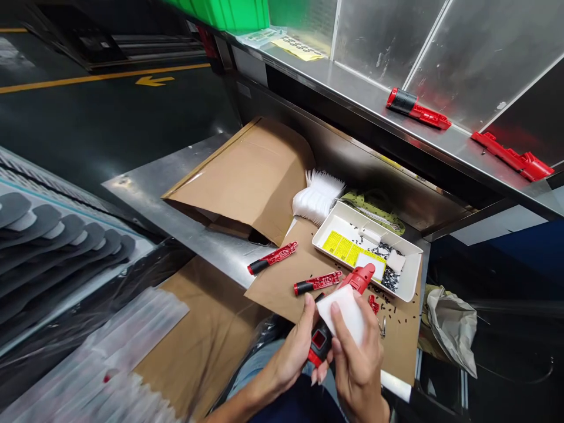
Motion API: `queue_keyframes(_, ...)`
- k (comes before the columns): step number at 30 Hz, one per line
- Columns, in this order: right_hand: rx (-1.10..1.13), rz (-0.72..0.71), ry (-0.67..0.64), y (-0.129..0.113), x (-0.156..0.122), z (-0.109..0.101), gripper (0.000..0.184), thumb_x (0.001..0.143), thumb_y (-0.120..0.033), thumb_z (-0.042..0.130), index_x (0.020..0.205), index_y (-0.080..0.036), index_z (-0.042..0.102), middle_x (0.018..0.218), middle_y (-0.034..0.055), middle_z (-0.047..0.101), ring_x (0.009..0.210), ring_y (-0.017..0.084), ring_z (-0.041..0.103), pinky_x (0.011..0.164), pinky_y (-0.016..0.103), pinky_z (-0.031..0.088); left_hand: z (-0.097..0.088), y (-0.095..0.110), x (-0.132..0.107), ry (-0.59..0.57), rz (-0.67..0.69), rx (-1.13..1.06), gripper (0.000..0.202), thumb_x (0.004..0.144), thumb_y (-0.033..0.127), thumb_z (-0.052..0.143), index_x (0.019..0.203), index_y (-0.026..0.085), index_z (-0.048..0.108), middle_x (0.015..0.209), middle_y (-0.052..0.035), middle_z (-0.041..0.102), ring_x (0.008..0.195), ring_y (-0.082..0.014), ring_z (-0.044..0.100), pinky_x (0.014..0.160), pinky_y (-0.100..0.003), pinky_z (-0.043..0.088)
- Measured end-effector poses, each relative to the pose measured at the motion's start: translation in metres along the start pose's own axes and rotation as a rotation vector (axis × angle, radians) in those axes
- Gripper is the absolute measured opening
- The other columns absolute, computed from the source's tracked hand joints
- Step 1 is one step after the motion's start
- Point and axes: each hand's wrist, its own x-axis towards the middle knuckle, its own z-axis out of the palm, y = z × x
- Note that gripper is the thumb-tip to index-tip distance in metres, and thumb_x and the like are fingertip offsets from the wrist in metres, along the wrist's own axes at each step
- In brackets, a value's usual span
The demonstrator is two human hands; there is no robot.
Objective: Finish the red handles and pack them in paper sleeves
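My left hand [296,346] is wrapped round the lower black part of a red and black plastic tool housing [322,341], held tilted above my lap. Against its side my right hand [359,358] presses a white wiping pad [346,311], fingers closed over it. The housing's red end [362,275] sticks out past the pad toward the white tray [324,232]. Just beyond my hands, a red and black housing half [318,283] lies on the cardboard sheet [282,289], and another housing half [273,257] lies farther left.
The tray holds yellow labels [348,249] and small black parts [392,276]. Behind it are a stack of white sheets [318,197] and a cardboard box [251,176]. Red housings [418,110] rest on the metal shelf above. Clear plastic sleeves [114,352] lie at lower left.
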Motion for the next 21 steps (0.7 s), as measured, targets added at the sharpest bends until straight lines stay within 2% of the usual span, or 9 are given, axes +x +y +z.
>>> queue_keyframes(4, -0.080, 0.066, 0.068, 0.002, 0.001, 0.002, 0.056, 0.098, -0.017, 0.045, 0.149, -0.038, 0.038, 0.151, 0.0128, 0.036, 0.134, 0.033, 0.047, 0.095, 0.048, 0.054, -0.006, -0.006, 0.007, -0.022, 0.094, 0.113, 0.112, 0.070, 0.093, 0.024, 0.155, 0.020, 0.025, 0.051, 0.0030, 0.057, 0.033, -0.0120, 0.050, 0.031, -0.018, 0.035)
queue_keyframes(9, -0.039, -0.012, -0.024, 0.003, 0.001, 0.002, 0.055, 0.099, -0.021, 0.044, 0.151, -0.035, 0.036, 0.151, 0.0143, 0.035, 0.132, 0.031, 0.049, 0.089, 0.041, 0.057, -0.008, -0.010, 0.009, 0.044, 0.124, 0.197, 0.109, 0.073, 0.090, 0.023, 0.150, 0.013, 0.036, 0.050, 0.0016, 0.056, 0.034, -0.0116, 0.050, 0.034, -0.019, 0.038)
queue_keyframes(12, -0.107, 0.064, 0.062, 0.008, 0.003, 0.002, 0.052, 0.099, -0.020, 0.044, 0.148, -0.035, 0.041, 0.148, 0.0141, 0.039, 0.133, 0.032, 0.048, 0.094, 0.048, 0.054, -0.009, -0.011, 0.010, -0.001, 0.133, 0.190, 0.108, 0.074, 0.090, 0.023, 0.153, 0.017, 0.031, 0.054, 0.0012, 0.058, 0.036, -0.0119, 0.052, 0.034, -0.019, 0.039)
queue_keyframes(14, -0.121, 0.089, 0.077, 0.007, 0.003, 0.003, 0.052, 0.098, -0.019, 0.045, 0.148, -0.034, 0.043, 0.150, 0.0140, 0.037, 0.134, 0.033, 0.047, 0.095, 0.049, 0.053, -0.010, -0.012, 0.011, 0.010, 0.143, 0.184, 0.109, 0.073, 0.090, 0.024, 0.154, 0.018, 0.028, 0.054, 0.0015, 0.058, 0.035, -0.0120, 0.052, 0.033, -0.019, 0.038)
queue_keyframes(17, -0.062, 0.012, 0.017, 0.002, 0.000, 0.006, 0.053, 0.098, -0.020, 0.047, 0.148, -0.034, 0.041, 0.152, 0.0136, 0.036, 0.133, 0.031, 0.049, 0.092, 0.043, 0.056, -0.012, -0.013, 0.012, 0.072, 0.154, 0.201, 0.110, 0.072, 0.090, 0.027, 0.153, 0.016, 0.032, 0.049, 0.0024, 0.056, 0.035, -0.0118, 0.051, 0.035, -0.019, 0.039)
queue_keyframes(19, -0.065, 0.030, 0.033, 0.007, 0.004, 0.008, 0.050, 0.098, -0.020, 0.045, 0.146, -0.033, 0.045, 0.151, 0.0134, 0.038, 0.132, 0.031, 0.050, 0.093, 0.044, 0.056, -0.013, -0.013, 0.013, 0.047, 0.136, 0.194, 0.112, 0.071, 0.091, 0.026, 0.153, 0.016, 0.030, 0.049, 0.0022, 0.056, 0.034, -0.0124, 0.050, 0.033, -0.019, 0.037)
queue_keyframes(21, -0.104, 0.117, 0.085, 0.019, 0.013, 0.008, 0.044, 0.099, -0.023, 0.044, 0.142, -0.032, 0.051, 0.149, 0.0133, 0.040, 0.132, 0.032, 0.049, 0.094, 0.048, 0.054, -0.013, -0.010, 0.012, -0.021, 0.094, 0.158, 0.112, 0.071, 0.092, 0.024, 0.155, 0.018, 0.024, 0.050, 0.0019, 0.057, 0.032, -0.0128, 0.050, 0.031, -0.019, 0.034)
